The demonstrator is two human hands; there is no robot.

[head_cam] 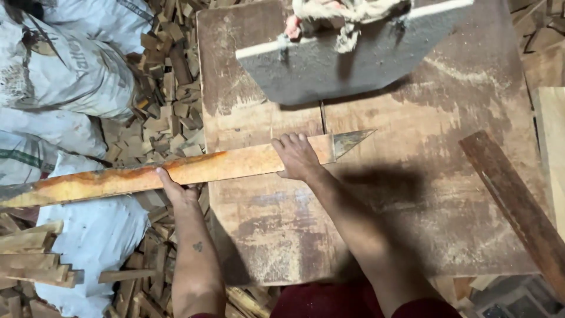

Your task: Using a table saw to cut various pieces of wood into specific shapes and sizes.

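Note:
A long orange-brown wooden plank (147,175) lies across the left edge of a worn wooden saw table (412,212), its pointed right end near a thin slot in the table top (322,118). My right hand (297,156) presses flat on the plank near that end. Off the table's left edge, my left hand (173,189) grips the plank from below. A grey slab-like guard (329,68) sits at the table's far side. Another person's gloved hand (347,15) rests on top of it.
White sacks (65,70) and heaps of small wood offcuts (170,100) fill the floor on the left. A dark reddish board (518,206) lies diagonally at the table's right. A pale plank (553,141) stands at the right edge.

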